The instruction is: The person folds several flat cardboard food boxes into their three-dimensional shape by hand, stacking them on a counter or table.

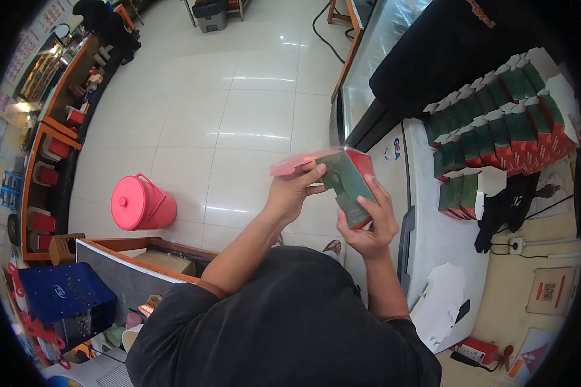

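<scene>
Green-and-red cardboard is what we've got in our hands: one folding carton, held up over the pale tiled floor, just off the left edge of the smooth white surface. Our left hand pinches its left part, thumb on the green panel; our right hand is closed round the other side. Pretty sure we're mid-fold. Next move probably wants the right hand keeping the walls square while the left works the reddish flap, kinda blurry tbh. Counts: one carton held, what looks like three in the short green-and-red row by the surface's right edge, plus longer rows toward its far right corner, too overlapped to count. One pink plastic lidded bucket.
</scene>
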### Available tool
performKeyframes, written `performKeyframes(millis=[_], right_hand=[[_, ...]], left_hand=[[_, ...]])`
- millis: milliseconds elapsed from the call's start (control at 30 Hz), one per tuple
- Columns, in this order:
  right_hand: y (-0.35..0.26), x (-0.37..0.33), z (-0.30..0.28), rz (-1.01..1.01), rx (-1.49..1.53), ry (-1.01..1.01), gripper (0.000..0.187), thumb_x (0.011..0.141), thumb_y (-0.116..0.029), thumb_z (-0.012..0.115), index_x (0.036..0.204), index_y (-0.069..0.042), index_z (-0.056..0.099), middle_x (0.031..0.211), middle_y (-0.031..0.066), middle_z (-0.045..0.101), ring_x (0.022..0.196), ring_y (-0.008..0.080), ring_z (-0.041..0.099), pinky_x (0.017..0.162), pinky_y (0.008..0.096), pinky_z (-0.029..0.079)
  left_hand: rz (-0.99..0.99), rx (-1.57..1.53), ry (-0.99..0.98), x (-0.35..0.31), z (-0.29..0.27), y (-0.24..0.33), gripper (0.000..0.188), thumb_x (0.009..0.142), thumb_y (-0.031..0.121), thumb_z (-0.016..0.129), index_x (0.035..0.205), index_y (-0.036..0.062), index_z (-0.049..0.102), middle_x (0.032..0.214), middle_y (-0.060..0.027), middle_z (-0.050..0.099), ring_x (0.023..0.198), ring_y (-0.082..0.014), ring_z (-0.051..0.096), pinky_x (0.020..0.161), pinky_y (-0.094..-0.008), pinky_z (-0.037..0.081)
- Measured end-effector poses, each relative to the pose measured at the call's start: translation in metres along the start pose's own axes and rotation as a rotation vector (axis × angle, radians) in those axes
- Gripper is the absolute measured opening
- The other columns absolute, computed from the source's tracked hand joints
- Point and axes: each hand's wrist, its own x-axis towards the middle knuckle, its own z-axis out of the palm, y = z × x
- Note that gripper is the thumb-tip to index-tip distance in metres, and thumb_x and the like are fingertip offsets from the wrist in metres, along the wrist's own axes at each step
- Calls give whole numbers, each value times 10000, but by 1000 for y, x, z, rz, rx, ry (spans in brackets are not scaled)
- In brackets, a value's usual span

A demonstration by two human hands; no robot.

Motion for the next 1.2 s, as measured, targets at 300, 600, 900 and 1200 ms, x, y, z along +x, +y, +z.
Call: performKeyframes(millis=[300, 600, 900, 1200], right_hand=[[-2, 5, 37, 208, 22, 6, 493, 680, -119, 837, 1078, -37, 557, 1262, 244, 602, 1078, 395, 633, 909, 437, 521], [50, -44, 69, 1155, 693, 267, 542, 902, -77, 576, 1375, 33, 334, 1364, 203, 448, 1220, 234, 507, 1039, 346, 387], [55, -64, 55, 1549, 640, -677, 546, 997, -407, 531, 1334, 22, 507, 1281, 193, 581, 1166, 325, 601, 783, 480, 596], [19, -9, 14, 1251, 1326, 77, 325, 956, -168, 601, 1231, 0, 557, 1228, 151, 604, 1126, 272, 625, 898, 482, 568]], left_hand=[[-212, -125, -239, 9, -27, 9, 345, 888, 147, 727, 1210, 76, 623, 1057, -9, 637, 961, -113, 635, 851, -301, 558], [1107, 1241, 555, -20, -1, -22, 831, 784, 280, 814, 1399, -49, 362, 1381, -269, 393, 1357, -433, 261, 1121, -555, 191], [462, 154, 314, 7, -25, -10, 442, 994, 67, 471, 1424, 33, 376, 1348, -124, 502, 1270, -246, 473, 1068, -352, 370], [922, 722, -412, -1, -26, -33, 303, 1002, 117, 482, 1300, 74, 511, 1348, -209, 513, 1258, -327, 493, 1029, -438, 424]])
